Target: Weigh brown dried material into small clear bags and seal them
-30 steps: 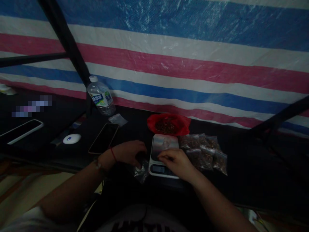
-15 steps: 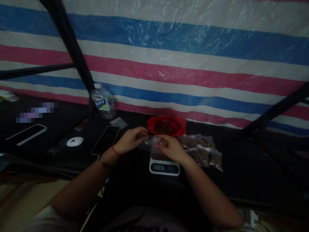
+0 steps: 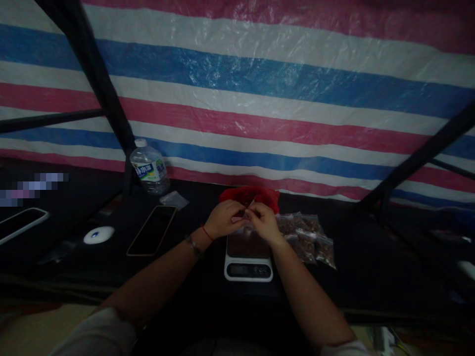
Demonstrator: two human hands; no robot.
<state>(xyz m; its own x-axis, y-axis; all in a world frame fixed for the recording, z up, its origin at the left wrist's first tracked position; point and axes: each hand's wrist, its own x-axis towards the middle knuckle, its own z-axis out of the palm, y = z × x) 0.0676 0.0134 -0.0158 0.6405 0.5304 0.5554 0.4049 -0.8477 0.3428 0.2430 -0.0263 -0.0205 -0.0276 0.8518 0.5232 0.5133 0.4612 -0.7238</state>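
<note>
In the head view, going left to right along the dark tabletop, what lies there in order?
White-edged phone → white round device → water bottle → dark phone → left hand → right hand, both over the scale → filled clear bags.

Your left hand (image 3: 222,220) and right hand (image 3: 265,221) meet above the scale (image 3: 248,257), pinching a small clear bag (image 3: 243,228) between their fingertips. Behind them sits the red bag (image 3: 249,196); filled packets (image 3: 308,240) lie beside the scale, toward the worktop's (image 3: 371,267) right edge.
</note>
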